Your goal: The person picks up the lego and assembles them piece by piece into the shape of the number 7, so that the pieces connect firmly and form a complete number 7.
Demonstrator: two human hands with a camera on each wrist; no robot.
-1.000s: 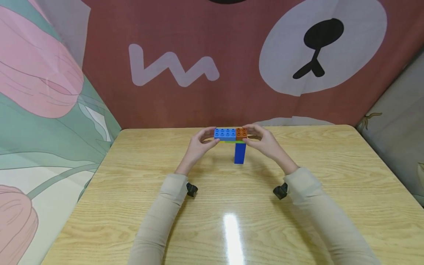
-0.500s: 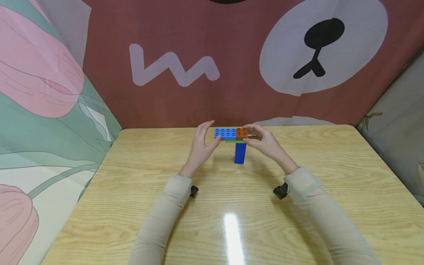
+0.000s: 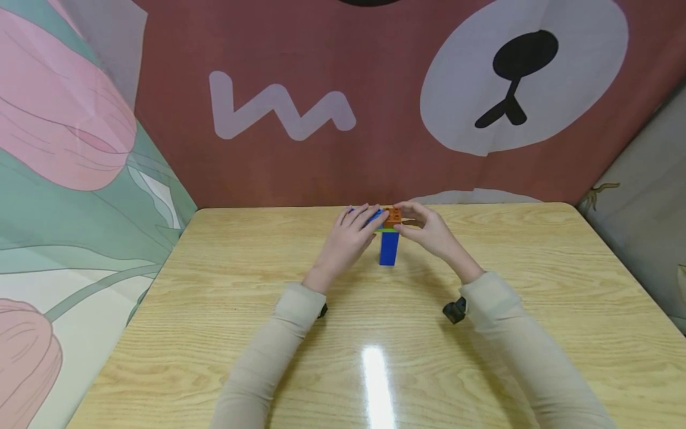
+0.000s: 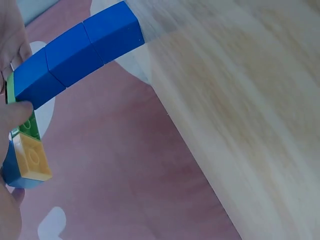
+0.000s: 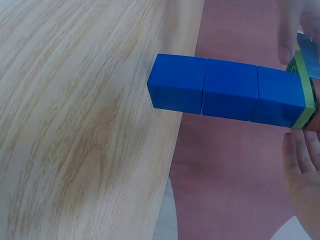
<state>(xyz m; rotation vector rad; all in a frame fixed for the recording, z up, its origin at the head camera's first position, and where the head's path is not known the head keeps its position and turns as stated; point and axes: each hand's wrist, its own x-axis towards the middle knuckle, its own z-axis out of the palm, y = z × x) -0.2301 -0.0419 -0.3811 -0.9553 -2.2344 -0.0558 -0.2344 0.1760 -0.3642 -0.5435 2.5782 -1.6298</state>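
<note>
A column of three dark blue bricks [image 3: 388, 249] stands upright on the wooden table. Its top bears a green plate [image 5: 307, 95], an orange brick [image 3: 393, 215] and, to the left, a lighter blue brick [image 4: 11, 169]. Under that lighter brick a yellow brick [image 4: 33, 156] shows in the left wrist view. My left hand [image 3: 345, 241] lays its fingers over the lighter blue brick, mostly covering it, with the thumb underneath against the green plate. From the other side my right hand [image 3: 433, 233] pinches the orange brick between thumb and fingers.
The wooden table [image 3: 214, 333] ends just behind the bricks, at a hanging cloth [image 3: 278, 173] printed with a bear's face. Dark wrist cameras sit under both cuffs, the right camera [image 3: 454, 310] showing more fully.
My left hand has let go of the lighter blue brick's end, opened, and moved right to lay its fingers over the top. The right hand has held its place on the orange brick.
</note>
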